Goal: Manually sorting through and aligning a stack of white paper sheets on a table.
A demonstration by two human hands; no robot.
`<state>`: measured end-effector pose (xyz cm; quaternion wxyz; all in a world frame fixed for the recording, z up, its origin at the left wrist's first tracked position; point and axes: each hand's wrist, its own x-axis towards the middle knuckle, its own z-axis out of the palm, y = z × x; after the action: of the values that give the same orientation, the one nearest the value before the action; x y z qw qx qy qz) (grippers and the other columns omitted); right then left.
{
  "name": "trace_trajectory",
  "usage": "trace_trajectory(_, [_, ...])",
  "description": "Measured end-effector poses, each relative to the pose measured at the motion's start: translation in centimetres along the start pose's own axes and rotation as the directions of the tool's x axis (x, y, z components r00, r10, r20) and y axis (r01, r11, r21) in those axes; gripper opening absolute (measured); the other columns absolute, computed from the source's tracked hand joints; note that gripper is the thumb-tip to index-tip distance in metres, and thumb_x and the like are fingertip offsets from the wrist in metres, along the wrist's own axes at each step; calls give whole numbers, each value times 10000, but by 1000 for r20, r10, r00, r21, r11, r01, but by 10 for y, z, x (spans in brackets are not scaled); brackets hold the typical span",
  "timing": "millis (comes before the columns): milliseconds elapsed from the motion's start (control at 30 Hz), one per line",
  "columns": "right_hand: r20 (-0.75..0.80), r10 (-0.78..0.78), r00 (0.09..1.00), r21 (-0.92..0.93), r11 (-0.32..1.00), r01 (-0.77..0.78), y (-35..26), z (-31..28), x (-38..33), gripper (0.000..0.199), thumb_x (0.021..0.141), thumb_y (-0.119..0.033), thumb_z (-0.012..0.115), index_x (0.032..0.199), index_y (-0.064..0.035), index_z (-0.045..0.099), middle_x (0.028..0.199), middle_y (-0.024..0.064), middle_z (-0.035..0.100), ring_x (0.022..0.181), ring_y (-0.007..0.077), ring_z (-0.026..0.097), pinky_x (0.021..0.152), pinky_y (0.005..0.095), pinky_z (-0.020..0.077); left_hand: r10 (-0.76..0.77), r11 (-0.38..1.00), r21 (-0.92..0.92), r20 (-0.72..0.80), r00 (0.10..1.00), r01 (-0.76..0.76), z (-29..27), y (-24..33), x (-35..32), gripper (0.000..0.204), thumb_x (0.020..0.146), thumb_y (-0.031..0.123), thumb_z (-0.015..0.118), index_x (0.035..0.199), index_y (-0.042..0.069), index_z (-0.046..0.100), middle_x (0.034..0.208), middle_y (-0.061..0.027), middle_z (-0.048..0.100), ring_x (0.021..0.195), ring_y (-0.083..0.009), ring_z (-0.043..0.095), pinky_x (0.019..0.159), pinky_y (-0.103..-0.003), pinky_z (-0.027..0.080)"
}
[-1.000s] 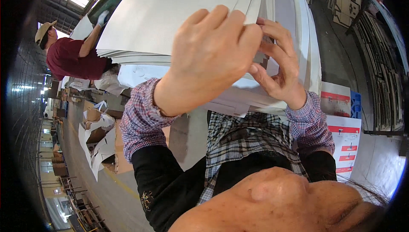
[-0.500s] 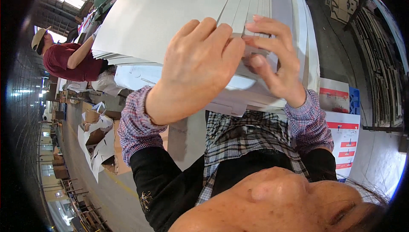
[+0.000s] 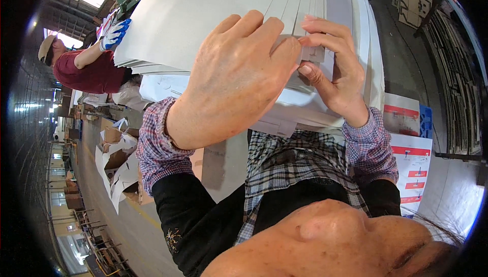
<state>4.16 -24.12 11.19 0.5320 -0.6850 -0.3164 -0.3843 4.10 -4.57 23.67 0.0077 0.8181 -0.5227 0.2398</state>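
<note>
A thick stack of large white sheets [image 3: 203, 15] lies in front of me, its layers fanned out in steps along the right side. Over the stack's near edge my left hand [image 3: 234, 76] is closed, fingers curled, around the corner of the upper sheets; its fingertips are hidden. My right hand [image 3: 341, 71] comes in from the right with bent, spread fingers. Its index fingertip touches the left hand, and its thumb tip is close below. The fanned sheet edges [image 3: 314, 53] show between the two hands. I see no thing gripped in the right hand.
At the left a person [image 3: 84, 71] in a dark red shirt has a blue-and-white glove near the stack's far corner. Torn cardboard [image 3: 116, 162] stands on the floor at left. Red-and-white printed boards [image 3: 412, 162] and a blue pallet [image 3: 425, 121] are at right, beside a rack of upright boards [image 3: 460, 83].
Both my hands have come closer together at the sheets' corner, the left moving slightly right. The other person's gloved hand has risen into view beside the stack.
</note>
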Motion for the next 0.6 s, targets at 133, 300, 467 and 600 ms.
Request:
trace_trajectory(133, [-30, 8, 1000, -45, 999, -10, -2, 2, -1, 415, 847, -112, 818, 1224, -45, 659, 1313, 153, 628, 1290, 347, 567, 1056, 452, 484, 27, 998, 64, -77, 997, -22, 5, -2, -3, 285, 769, 64, 784, 1030, 26, 679, 863, -65, 605, 785, -257, 594, 692, -370, 494])
trace_trajectory(300, [-21, -52, 998, -36, 998, 51, -1, 1, 0, 394, 827, -117, 831, 1187, -43, 690, 1293, 142, 630, 1262, 339, 577, 1053, 465, 473, 44, 983, 181, -265, 963, 5, 7, -8, 2, 184, 765, 17, 762, 901, 21, 639, 782, -62, 570, 717, -256, 581, 648, -366, 492])
trace_trajectory(467, [10, -167, 986, -223, 961, 165, -1, 4, 6, 294, 804, -176, 841, 1038, -21, 754, 1221, 129, 646, 1227, 349, 592, 998, 471, 477, 6, 991, 131, -207, 978, 21, 23, 1, 15, 195, 726, 22, 703, 896, 41, 608, 816, -57, 537, 755, -241, 567, 646, -367, 488])
trace_trajectory(600, [43, -176, 983, -287, 941, 181, -3, 3, 5, 294, 796, -171, 843, 1031, -18, 753, 1224, 129, 644, 1224, 354, 592, 987, 471, 483, 22, 994, 109, -243, 970, 4, 35, -2, 13, 226, 698, 47, 685, 910, 38, 606, 844, -64, 531, 773, -243, 563, 649, -362, 488])
